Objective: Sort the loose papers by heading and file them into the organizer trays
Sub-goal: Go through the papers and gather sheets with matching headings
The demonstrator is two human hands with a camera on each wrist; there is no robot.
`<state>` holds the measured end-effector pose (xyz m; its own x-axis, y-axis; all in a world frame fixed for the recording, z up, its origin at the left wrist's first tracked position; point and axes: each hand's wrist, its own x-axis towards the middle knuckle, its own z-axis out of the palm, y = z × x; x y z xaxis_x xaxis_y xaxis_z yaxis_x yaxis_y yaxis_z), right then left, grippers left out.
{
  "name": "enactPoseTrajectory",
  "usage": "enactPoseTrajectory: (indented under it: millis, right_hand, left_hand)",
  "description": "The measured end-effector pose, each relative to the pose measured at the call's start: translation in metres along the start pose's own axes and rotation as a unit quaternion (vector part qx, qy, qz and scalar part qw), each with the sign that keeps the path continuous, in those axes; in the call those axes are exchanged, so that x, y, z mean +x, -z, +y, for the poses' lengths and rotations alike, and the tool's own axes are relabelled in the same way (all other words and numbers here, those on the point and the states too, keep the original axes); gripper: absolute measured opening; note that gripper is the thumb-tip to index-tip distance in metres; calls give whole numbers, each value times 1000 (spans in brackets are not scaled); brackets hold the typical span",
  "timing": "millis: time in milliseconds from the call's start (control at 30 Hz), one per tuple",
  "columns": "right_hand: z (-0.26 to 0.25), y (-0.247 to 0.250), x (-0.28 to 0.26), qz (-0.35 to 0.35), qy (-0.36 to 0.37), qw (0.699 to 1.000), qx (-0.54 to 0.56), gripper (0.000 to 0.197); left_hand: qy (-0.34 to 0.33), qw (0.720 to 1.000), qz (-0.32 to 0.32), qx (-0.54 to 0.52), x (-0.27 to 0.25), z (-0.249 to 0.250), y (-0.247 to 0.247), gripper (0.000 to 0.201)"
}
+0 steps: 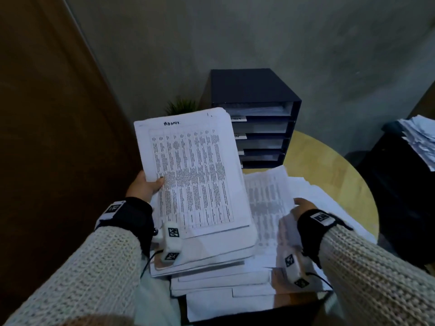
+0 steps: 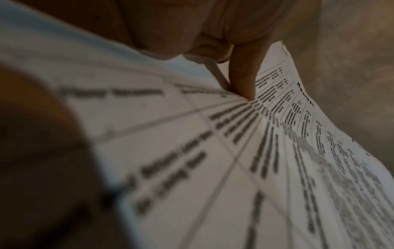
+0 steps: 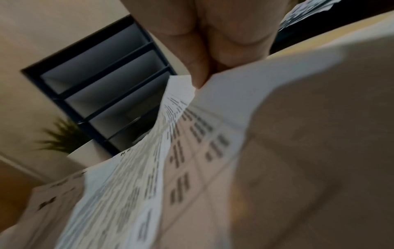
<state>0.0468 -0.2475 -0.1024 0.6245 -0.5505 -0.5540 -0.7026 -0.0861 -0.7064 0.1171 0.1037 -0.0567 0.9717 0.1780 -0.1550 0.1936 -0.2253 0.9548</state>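
Note:
My left hand (image 1: 148, 184) grips a sheaf of printed table sheets (image 1: 195, 175) by its left edge and holds it raised, thumb (image 2: 245, 80) on top; a handwritten heading shows at its top. My right hand (image 1: 301, 205) pinches a loose printed sheet (image 1: 266, 196) lying on the heap to the right; in the right wrist view thumb and fingers (image 3: 202, 67) clamp that sheet's edge (image 3: 192, 118). Behind stands the dark organizer (image 1: 259, 118) with several stacked trays, some labelled, the top one holding papers.
More paper stacks (image 1: 223, 278) lie under my arms on the round wooden table (image 1: 329, 165). A small green plant (image 1: 181, 107) sits left of the organizer. A dark stand with crumpled papers (image 1: 419, 140) is at the right. A brown door (image 1: 47, 114) fills the left.

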Motion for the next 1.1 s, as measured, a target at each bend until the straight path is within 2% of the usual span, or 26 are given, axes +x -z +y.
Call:
enactPoseTrajectory:
  millis: [133,167,200,267,300,367,433,500,600,667,733,800,900,1000,1100]
  right_hand:
    - [-7,-16,2,-33,1,998,-46,47]
    - [-6,-15,2,-11,15,997,-78,48]
    - [-6,-11,8,20,5,999,-49,48]
    - [7,0,17,57,42,987,-142,49]
    - [11,5,21,36,56,980,-189,51]
    - [9,10,27,65,19,989,-129,53]
    - [10,15,24,57,20,986,-157,57]
    - [10,15,21,-6,-4,982,-188,53]
    - [9,18,19,-35,-6,980,-193,48]
    - [11,12,16,-26,-8,968,-250,55]
    - [12,8,12,12,5,953,-301,64]
    - [14,11,15,5,13,962,-272,57]
    - [12,26,16,-24,7,989,-148,45]
    - [16,32,19,27,17,990,-140,40]
    - [17,37,14,135,28,972,-192,40]
  left_hand:
    - [-2,998,-37,55,-6,-11,-21,47]
    - [3,997,-44,69,-8,-14,-26,46]
    - [7,996,-49,75,-10,-18,-31,46]
    - [23,995,-65,78,-10,-31,-40,47]
    - [31,993,-74,82,-12,-37,-44,48]
    - [35,991,-91,95,-12,-48,-52,49]
    - [43,989,-99,98,-16,-54,-60,49]
    - [44,987,-109,112,-22,-59,-67,48]
    - [37,981,-130,141,-28,-63,-74,47]
    - [37,975,-144,163,-31,-65,-78,47]
    - [41,968,-158,190,-34,-65,-80,50]
    - [49,963,-171,202,-32,-68,-81,52]
    - [55,957,-172,225,-31,-69,-79,53]
    - [57,959,-156,229,-31,-68,-75,55]
    - [58,962,-133,231,-33,-69,-71,53]
